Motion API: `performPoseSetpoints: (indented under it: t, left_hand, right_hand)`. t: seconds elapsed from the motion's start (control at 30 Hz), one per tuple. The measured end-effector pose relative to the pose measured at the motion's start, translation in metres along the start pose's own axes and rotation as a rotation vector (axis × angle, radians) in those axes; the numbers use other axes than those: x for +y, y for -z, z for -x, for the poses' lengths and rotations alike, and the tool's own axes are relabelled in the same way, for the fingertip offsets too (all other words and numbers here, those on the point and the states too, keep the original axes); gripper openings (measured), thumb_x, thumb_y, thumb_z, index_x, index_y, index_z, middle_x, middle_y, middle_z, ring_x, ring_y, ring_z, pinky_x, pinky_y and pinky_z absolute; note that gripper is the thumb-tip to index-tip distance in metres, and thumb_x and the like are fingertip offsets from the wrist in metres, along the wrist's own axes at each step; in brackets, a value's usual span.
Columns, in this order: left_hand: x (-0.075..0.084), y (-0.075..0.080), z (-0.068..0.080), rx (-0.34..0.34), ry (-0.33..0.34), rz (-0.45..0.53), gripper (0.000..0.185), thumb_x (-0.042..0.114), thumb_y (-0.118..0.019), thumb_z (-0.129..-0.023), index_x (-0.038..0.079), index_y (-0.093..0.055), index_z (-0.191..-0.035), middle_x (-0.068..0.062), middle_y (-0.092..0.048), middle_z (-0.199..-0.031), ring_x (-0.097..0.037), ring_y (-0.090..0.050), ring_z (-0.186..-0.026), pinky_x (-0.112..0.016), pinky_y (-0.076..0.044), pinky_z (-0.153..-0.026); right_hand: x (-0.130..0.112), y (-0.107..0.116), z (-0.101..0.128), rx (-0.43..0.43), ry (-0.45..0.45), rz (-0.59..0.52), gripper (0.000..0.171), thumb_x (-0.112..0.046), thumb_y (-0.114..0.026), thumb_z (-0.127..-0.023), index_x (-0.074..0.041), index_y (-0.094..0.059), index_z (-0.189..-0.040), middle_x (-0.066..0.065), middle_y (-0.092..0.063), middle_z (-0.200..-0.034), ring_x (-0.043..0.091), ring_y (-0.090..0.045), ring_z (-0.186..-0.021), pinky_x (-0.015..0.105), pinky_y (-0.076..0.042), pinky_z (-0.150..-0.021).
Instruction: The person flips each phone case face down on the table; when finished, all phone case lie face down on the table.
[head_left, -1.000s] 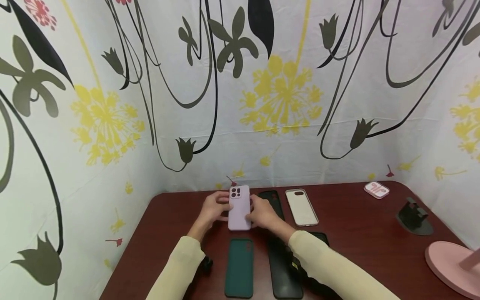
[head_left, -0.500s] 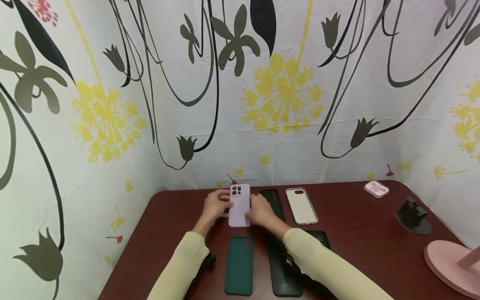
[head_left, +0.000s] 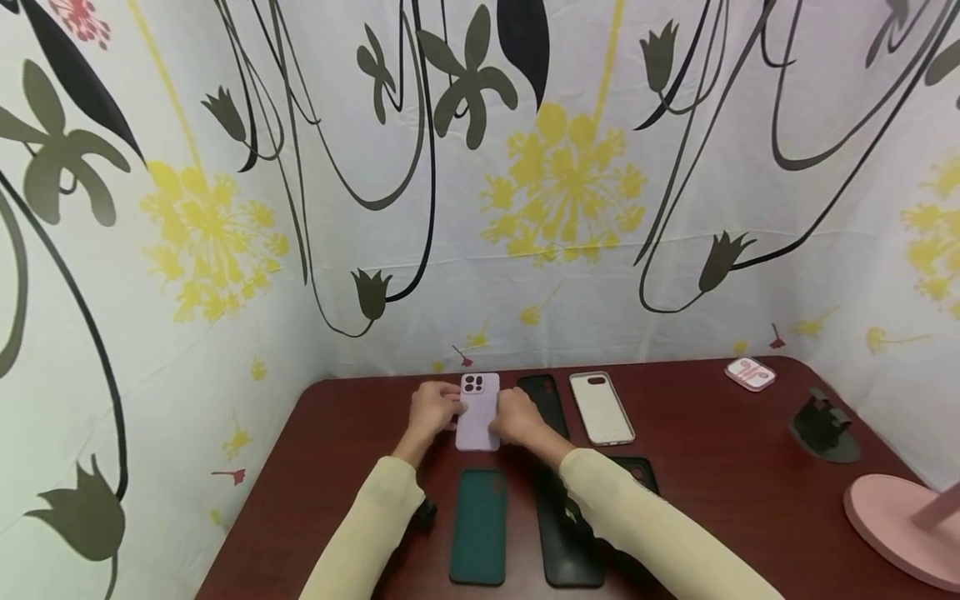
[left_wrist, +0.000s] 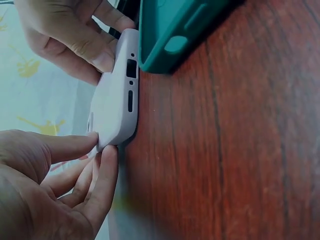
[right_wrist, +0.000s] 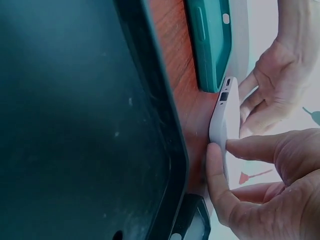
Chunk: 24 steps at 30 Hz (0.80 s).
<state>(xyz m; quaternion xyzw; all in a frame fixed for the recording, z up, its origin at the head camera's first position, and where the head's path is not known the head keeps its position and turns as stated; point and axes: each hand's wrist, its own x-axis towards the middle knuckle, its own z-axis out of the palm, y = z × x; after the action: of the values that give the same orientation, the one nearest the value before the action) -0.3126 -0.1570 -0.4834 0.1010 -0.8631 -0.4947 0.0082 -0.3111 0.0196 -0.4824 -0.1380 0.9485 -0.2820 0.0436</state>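
Left hand [head_left: 433,412] pinches the left edge of the lilac phone case [head_left: 478,412]; right hand [head_left: 516,421] pinches its right edge. Case sits on the dark red table [head_left: 720,492], camera cutout away from the person. Dark green case [head_left: 478,525] just in front. Rightward: black case [head_left: 546,400] close behind right hand, clear case [head_left: 601,407], pink earbud case [head_left: 750,373], black stand [head_left: 823,428], pink base [head_left: 900,525].
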Motion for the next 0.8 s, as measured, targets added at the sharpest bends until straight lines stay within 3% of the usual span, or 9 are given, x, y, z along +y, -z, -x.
performPoseSetpoints:
  t: [0.23, 0.4, 0.5, 0.67, 0.8]
  left_hand:
    - [-0.001, -0.003, -0.003, 0.002, 0.013, -0.045, 0.028, 0.007, -0.082, -0.09, 0.002, -0.079, -0.117, -0.015, -0.081, -0.113, -0.022, -0.078, -0.084, -0.031, -0.064, -0.056]
    - [-0.002, -0.004, -0.004, 0.005, 0.002, -0.076, 0.028, 0.008, -0.083, -0.09, 0.002, -0.079, -0.118, -0.015, -0.081, -0.112, -0.022, -0.077, -0.084, -0.03, -0.063, -0.056]
    - [-0.002, -0.004, -0.003, 0.012, -0.006, -0.11, 0.031, 0.009, -0.084, -0.09, 0.003, -0.077, -0.119, -0.014, -0.08, -0.11, -0.023, -0.077, -0.086, -0.033, -0.065, -0.059]
    - [0.002, -0.002, -0.003, 0.05, -0.057, -0.213, 0.048, 0.012, -0.086, -0.087, 0.006, -0.07, -0.132, -0.01, -0.08, -0.113, -0.029, -0.074, -0.106, -0.045, -0.063, -0.087]
    - [0.009, -0.001, -0.003, 0.055, -0.094, -0.203, 0.059, 0.008, -0.085, -0.086, 0.006, -0.063, -0.141, -0.012, -0.078, -0.119, -0.033, -0.071, -0.114, -0.049, -0.058, -0.098]
  right_hand:
    - [-0.003, -0.001, 0.0, -0.012, -0.03, 0.0, 0.02, -0.005, -0.077, -0.083, 0.005, -0.072, -0.099, 0.017, -0.062, -0.096, 0.028, -0.057, -0.085, 0.04, -0.058, -0.071]
    - [-0.004, 0.002, 0.002, -0.017, -0.021, -0.008, 0.015, -0.005, -0.079, -0.084, 0.003, -0.071, -0.094, 0.016, -0.061, -0.094, 0.024, -0.055, -0.082, 0.035, -0.055, -0.066]
    - [-0.003, 0.004, 0.004, -0.038, -0.013, -0.057, 0.013, -0.006, -0.079, -0.086, 0.0, -0.07, -0.092, 0.014, -0.064, -0.088, 0.02, -0.061, -0.072, 0.031, -0.055, -0.059]
    - [0.004, 0.013, 0.009, -0.094, -0.005, -0.198, 0.026, -0.006, -0.078, -0.09, 0.005, -0.068, -0.111, 0.016, -0.069, -0.094, 0.016, -0.07, -0.056, 0.029, -0.059, -0.052]
    - [0.01, 0.023, 0.013, -0.084, 0.028, -0.216, 0.045, -0.008, -0.079, -0.093, 0.004, -0.063, -0.132, 0.018, -0.067, -0.112, 0.016, -0.072, -0.068, 0.033, -0.062, -0.064]
